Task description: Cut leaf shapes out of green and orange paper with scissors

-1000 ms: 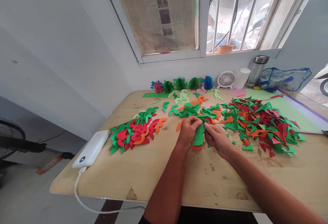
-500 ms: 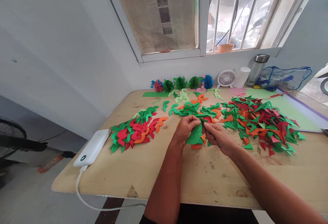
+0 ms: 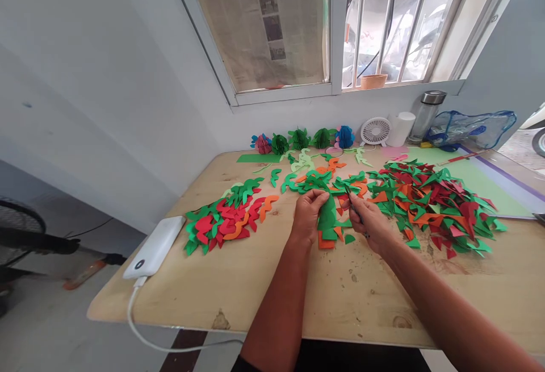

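Your left hand (image 3: 309,213) is pinching the green paper (image 3: 327,216) between thumb and fingers above the wooden table (image 3: 255,287), and your right hand (image 3: 371,224) is closing around the dark scissors (image 3: 359,211) just right of it. Orange paper (image 3: 326,242) and loose scraps are lying beneath and beside the green paper, crowding that spot. Behind it, wavy green cutouts (image 3: 315,180) are overlapping; left of it, smooth curved red, green and orange cutouts (image 3: 230,218) are forming a pile; right of it, a heap of jagged scraps (image 3: 443,207) is spreading. Farther behind, pleated paper balls (image 3: 299,138) are lining the wall. Beyond the heap, a metal-capped clear bottle (image 3: 423,119) is standing by a blue-edged transparent pouch (image 3: 468,128), whose contents you are not seeing clearly.
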Demonstrator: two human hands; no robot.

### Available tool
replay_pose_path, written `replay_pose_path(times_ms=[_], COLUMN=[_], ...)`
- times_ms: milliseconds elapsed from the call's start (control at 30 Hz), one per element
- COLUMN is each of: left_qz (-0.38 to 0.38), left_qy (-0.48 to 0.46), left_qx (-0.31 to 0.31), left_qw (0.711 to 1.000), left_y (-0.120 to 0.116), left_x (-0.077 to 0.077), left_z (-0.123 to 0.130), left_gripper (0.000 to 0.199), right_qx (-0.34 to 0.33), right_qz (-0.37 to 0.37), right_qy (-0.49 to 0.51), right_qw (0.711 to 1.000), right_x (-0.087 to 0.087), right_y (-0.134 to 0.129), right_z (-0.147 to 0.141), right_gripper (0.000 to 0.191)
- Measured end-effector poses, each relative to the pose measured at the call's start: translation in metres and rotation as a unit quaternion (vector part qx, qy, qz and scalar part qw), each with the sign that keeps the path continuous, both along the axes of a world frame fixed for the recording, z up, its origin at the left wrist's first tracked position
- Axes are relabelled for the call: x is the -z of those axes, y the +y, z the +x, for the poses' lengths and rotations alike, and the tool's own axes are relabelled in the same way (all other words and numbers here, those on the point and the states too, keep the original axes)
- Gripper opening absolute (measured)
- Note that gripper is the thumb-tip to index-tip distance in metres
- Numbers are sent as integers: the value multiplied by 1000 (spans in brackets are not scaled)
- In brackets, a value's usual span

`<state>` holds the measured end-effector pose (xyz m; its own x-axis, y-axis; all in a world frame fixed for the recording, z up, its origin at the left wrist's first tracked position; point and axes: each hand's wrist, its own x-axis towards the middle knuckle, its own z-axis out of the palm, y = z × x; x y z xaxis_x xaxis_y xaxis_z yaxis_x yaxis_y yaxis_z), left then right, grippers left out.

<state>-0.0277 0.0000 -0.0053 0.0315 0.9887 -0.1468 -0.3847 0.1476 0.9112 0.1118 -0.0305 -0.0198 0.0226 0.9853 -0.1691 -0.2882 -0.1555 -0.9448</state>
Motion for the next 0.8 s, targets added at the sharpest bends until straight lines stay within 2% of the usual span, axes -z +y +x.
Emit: replay_pose_path(times_ms=[67, 200, 333, 467, 567, 633, 800], left_qz=[4, 7, 4, 7, 12, 16, 6], left_qy=[-30, -71, -84, -28, 24, 47, -1], left_qx=[-32, -56, -58, -14, 47, 57, -24], left_qw=[999, 996, 995, 999, 999, 997, 1000], left_y=[0, 1, 2, 0, -3, -4, -3], left_x=[4, 11, 14, 9, 6, 5, 7], left_z=[6, 14, 13, 10, 9, 9, 10], left_gripper=[30, 34, 35, 34, 36, 37, 33], right_qx=[-20, -54, -17, 48, 67, 76, 79], right_qz=[9, 21, 10, 5, 10, 14, 38], right_qy=[-12, -61, -52, -31, -35, -38, 0], right_qw=[1000, 996, 998, 998, 997, 996, 996], right_x=[1, 4, 3, 2, 3, 4, 5], right_y=[-2, -4, -2, 1, 2, 3, 4], right_z=[-5, -12, -11, -5, -2, 0, 0], right_gripper=[45, 35, 34, 37, 40, 42, 44])
